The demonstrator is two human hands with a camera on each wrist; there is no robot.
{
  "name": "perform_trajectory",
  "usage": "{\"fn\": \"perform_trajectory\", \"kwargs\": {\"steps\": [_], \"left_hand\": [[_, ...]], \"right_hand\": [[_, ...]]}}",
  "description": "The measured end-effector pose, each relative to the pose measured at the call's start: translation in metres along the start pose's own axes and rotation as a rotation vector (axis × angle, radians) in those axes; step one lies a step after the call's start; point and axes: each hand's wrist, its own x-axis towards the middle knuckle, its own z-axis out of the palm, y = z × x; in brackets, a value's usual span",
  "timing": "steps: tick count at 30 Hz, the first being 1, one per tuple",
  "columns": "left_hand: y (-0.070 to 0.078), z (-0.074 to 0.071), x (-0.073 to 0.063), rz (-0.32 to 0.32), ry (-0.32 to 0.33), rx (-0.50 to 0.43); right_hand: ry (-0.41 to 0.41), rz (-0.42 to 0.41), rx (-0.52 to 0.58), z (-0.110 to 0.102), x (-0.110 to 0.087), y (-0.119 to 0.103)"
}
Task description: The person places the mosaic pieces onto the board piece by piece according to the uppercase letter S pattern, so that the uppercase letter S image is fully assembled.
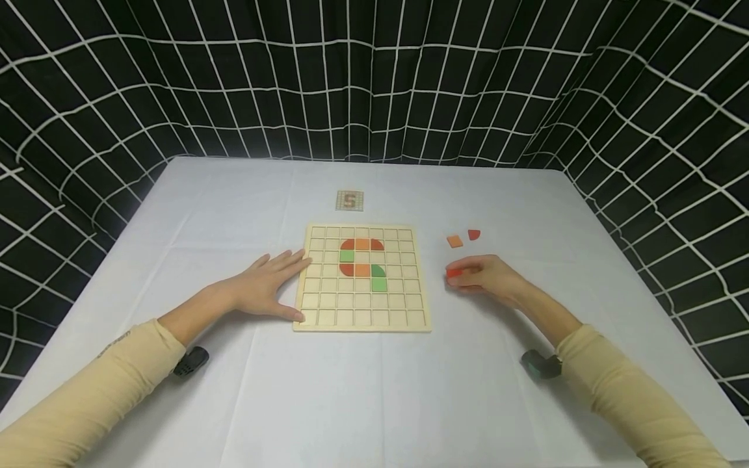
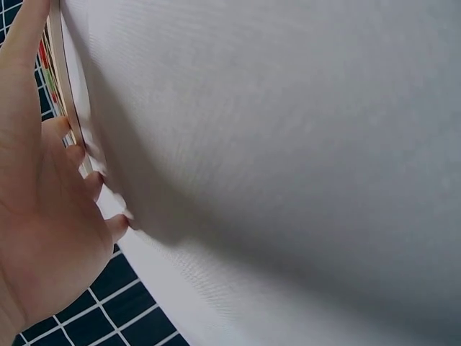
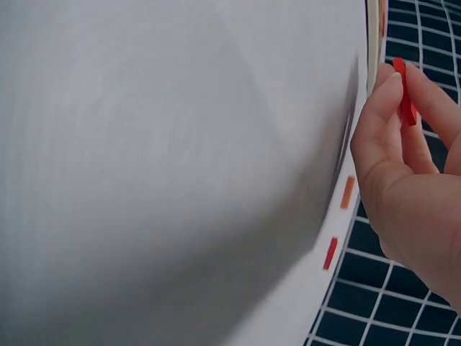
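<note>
A wooden grid board (image 1: pixel 336 302) lies on the white table, with red, orange and green tiles set in its upper middle cells in a curving shape. My left hand (image 1: pixel 260 286) is spread flat at the board's left edge, thumb and fingertips touching it; in the left wrist view the fingers (image 2: pixel 94 184) reach along the rim. Right of the board, my right hand (image 1: pixel 486 279) pinches a red tile (image 3: pixel 405 94) between thumb and fingers. Just beyond that hand lie an orange square tile (image 1: pixel 454 241) and a red rounded tile (image 1: pixel 474 234).
A small pattern card (image 1: pixel 350 201) showing a red figure lies behind the board. Black netting with white lines (image 1: pixel 374 84) surrounds the table (image 1: pixel 310 396) at the back and sides. A dark device sits under each forearm, at the left (image 1: pixel 192 361) and right.
</note>
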Motion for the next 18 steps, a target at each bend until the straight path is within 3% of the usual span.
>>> {"fn": "perform_trajectory", "kwargs": {"steps": [18], "left_hand": [[-0.001,-0.001,0.008,-0.008,-0.015,0.037]], "right_hand": [[-0.097,-0.001,0.076,0.027,0.001,-0.019]]}}
